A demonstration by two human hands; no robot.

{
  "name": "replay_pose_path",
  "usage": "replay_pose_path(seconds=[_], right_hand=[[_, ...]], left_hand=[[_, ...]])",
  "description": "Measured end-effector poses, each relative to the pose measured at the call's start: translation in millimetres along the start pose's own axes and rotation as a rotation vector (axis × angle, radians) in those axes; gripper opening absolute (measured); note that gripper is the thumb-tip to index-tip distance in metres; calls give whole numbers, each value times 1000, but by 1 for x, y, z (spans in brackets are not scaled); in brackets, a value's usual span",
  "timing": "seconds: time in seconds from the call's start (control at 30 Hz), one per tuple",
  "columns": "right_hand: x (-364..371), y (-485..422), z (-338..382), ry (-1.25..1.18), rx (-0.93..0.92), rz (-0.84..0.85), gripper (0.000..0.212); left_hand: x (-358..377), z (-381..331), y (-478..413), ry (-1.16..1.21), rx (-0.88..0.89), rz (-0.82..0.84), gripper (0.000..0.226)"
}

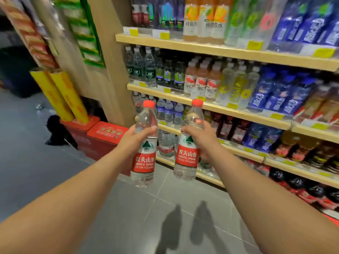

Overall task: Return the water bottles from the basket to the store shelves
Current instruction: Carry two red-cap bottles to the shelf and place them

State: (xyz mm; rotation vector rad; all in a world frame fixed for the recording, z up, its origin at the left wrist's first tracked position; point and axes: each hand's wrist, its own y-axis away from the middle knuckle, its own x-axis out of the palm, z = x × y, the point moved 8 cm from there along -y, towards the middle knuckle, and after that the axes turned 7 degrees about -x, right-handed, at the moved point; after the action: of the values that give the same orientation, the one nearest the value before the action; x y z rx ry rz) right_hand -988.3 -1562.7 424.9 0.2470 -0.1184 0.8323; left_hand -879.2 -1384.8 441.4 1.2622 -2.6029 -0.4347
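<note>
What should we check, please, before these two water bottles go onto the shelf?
1. Left hand grips left bottle: ok.
2. Right hand grips right bottle: ok.
3. Red caps on both: ok.
4. Matching red-label bottles found on the low shelf: ok.
5. Free space in that row: cannot tell, the held bottles hide it.
6. Basket emptied: cannot tell, out of view.

The left bottle (pixel 144 160), in the left grip (pixel 135 138), and the right bottle (pixel 187 156), in the right grip (pixel 201 140), are upright, side by side and apart, above the floor (pixel 128 217) before the shelves (pixel 238 52). Boxes (pixel 108 132) left of the shelves carry rolls (pixel 60 96).
</note>
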Motion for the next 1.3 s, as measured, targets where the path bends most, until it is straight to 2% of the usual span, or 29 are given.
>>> replay_pose_path(seconds=[0.1,0.27,0.4,0.6,0.7,0.77,1.0,1.17,1.3], right_hand=[[47,-46,22,63,-74,43,61],[109,-141,58,41,-154,110,56],[151,-219,87,69,-226,156,62],[217,-303,158,114,-399,192,52],[250,-339,194,91,-474,183,60],[269,-357,219,95,-563,145,60],[311,-401,289,311,-930,-62,64],[325,-413,318,346,-1132,-238,71],[336,-431,327,396,-1238,-319,76]], left_hand=[[-37,-31,-32,43,53,-40,21],[-78,-88,-109,80,136,-74,31],[-106,-132,-172,105,226,-93,29],[-144,-205,-248,116,301,-100,54],[-156,-247,-281,119,345,-70,42],[-163,-276,-305,117,385,-34,33],[-186,-352,-381,46,490,95,42],[-195,-380,-415,20,533,133,24],[-197,-389,-439,12,538,139,34]])
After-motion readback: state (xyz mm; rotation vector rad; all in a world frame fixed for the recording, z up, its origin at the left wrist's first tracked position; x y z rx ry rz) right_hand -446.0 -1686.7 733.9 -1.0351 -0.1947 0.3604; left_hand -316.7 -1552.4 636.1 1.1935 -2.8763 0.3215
